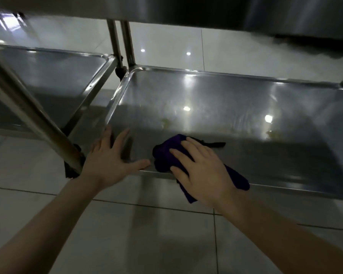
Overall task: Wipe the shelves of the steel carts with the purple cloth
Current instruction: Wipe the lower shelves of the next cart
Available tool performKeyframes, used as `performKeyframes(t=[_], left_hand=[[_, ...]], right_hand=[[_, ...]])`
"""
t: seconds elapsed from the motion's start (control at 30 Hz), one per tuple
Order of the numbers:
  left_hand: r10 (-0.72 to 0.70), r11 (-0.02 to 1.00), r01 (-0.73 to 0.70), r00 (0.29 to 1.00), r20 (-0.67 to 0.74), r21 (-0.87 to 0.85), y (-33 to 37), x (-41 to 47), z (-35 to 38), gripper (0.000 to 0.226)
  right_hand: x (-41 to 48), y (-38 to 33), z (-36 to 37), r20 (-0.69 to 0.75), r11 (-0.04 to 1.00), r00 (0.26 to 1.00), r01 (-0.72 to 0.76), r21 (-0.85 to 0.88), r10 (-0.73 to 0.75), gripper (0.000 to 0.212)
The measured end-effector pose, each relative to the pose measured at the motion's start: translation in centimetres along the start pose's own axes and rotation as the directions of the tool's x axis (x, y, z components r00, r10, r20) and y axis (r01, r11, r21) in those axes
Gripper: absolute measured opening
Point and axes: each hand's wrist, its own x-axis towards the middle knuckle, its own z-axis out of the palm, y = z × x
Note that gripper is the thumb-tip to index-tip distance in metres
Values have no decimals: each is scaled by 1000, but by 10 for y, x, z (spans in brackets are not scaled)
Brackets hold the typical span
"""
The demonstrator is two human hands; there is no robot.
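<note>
Down low, the right hand lay flat, its straight fingers pressing the purple cloth against the near rim of the right cart's lower shelf. At the cloth's 9 o'clock the left hand rested on the shelf's near corner, fingers spread wide and holding nothing. Yellowish smears showed at the cloth's 12 o'clock.

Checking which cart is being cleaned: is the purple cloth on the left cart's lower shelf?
No, the right hand presses the purple cloth onto the front of the right cart's lower shelf.
</note>
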Motion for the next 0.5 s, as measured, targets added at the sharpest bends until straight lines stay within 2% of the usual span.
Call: performKeyframes(t=[0.07, 0.13, 0.27, 0.33, 0.4, 0.47, 0.5], left_hand=[[26, 999, -26, 1000, -1, 26, -1, -1, 1, 116], [49, 997, -51, 998, 40, 60, -2, 0, -1, 116], [63, 984, -70, 997, 47, 162, 0, 4, -1, 118], [36, 996, -38, 999, 23, 83, 1, 1, -1, 119], [1, 994, -2, 1000, -10, -110, 2, 2, -5, 114], [-39, 959, 15, 996, -78, -283, -2, 6, -10, 102], [-38, 955, 3, 993, -112, -296, -4, 9, -11, 95]], right_hand=[[20, -3, 11, 40, 998, 999, 21, 56, -23, 50], [53, 7, 21, 124, 999, 992, -37, 36, 32, 52], [136, 35, 37, 144, 945, 938, -298, -135, 316, 53], [145, 32, 41, 136, 922, 920, -344, -176, 369, 54], [120, 16, 39, 132, 950, 948, -268, -160, 289, 54], [78, -8, 33, 135, 996, 986, -93, -18, 94, 52], [60, -19, 31, 160, 998, 987, -14, 56, 5, 51]])
